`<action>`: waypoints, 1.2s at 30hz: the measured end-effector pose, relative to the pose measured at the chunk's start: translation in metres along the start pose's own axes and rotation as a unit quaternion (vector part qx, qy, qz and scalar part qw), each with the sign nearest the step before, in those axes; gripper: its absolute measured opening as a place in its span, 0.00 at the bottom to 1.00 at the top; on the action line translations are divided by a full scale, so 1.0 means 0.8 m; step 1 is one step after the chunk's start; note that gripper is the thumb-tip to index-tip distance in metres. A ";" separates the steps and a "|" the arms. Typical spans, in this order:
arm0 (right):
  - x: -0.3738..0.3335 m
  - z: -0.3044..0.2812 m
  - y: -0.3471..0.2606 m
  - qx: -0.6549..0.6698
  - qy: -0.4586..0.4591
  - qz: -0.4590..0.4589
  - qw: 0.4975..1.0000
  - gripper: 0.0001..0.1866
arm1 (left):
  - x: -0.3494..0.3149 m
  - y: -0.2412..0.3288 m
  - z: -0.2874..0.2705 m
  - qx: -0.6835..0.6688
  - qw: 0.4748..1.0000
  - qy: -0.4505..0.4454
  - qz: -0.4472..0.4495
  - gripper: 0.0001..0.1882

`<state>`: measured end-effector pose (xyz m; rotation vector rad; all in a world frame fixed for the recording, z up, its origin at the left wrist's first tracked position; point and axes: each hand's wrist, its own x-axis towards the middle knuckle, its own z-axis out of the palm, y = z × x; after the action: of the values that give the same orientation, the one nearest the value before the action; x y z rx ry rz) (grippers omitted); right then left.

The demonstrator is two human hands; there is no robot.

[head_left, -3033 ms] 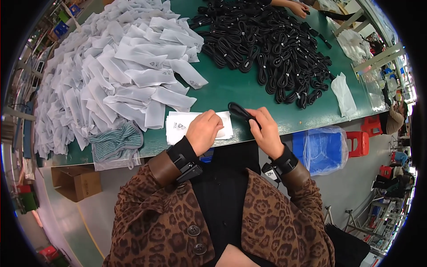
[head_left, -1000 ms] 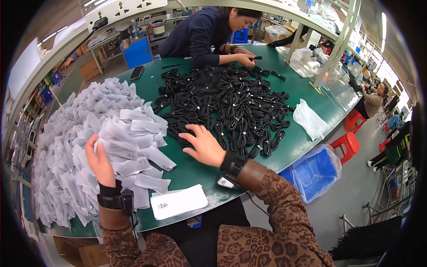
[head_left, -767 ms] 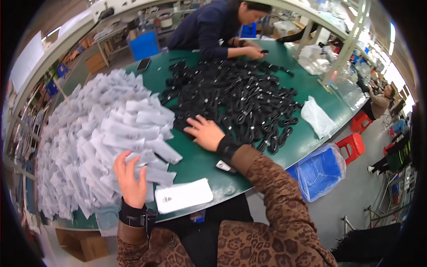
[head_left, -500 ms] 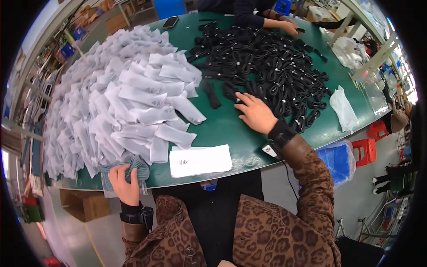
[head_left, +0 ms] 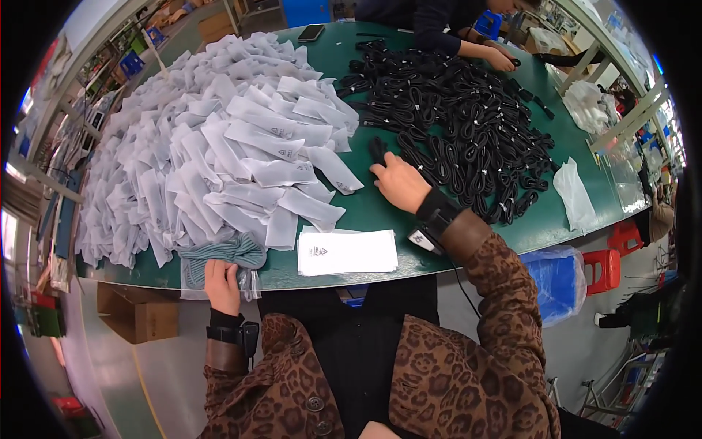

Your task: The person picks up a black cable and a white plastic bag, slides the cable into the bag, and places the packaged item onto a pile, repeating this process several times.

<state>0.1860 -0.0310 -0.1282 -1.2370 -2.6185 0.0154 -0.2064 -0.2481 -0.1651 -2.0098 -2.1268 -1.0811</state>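
At the table's near left edge, my left hand (head_left: 221,284) has its fingers closed on the lower edge of a teal striped fabric bundle (head_left: 232,252), which lies over a clear plastic bag (head_left: 250,284). My right hand (head_left: 401,184) reaches over the middle of the table, thumb and fingers closing around the near end of a single black cord bundle (head_left: 376,148). That end is partly hidden by the fingers. A stack of white printed paper sleeves (head_left: 347,253) lies flat between my hands. Many more tied black cord bundles (head_left: 475,124) are heaped beyond my right hand.
A large heap of white sleeves (head_left: 197,146) covers the left of the green table (head_left: 358,205). A co-worker's hands (head_left: 501,57) work at the far side. A phone (head_left: 311,33) lies at the back; a white bag (head_left: 575,196) lies right. Red stools (head_left: 601,271) stand below.
My right hand has moved left from the heap's edge to the separate black cord bundle. My left fingers have drawn down to the striped fabric's lower edge. The whole view has shifted slightly.
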 end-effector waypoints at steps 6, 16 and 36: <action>-0.038 -0.033 -0.025 0.107 -0.074 0.076 0.989 0.19 | 0.002 0.021 -0.011 -0.040 0.995 0.030 -0.082 0.06; -0.052 -0.031 0.009 -0.020 0.018 -0.076 0.997 0.23 | 0.079 0.201 0.015 -0.249 0.948 -0.151 0.127 0.05; -0.161 -0.042 -0.054 0.739 0.055 0.278 0.611 0.20 | 0.062 0.255 0.148 -0.261 0.917 -0.226 0.198 0.07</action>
<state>0.2393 -0.1601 -0.1183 -1.0404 -1.0454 1.6849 0.0168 -0.1618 -0.1385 -3.0247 -1.5355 -1.3022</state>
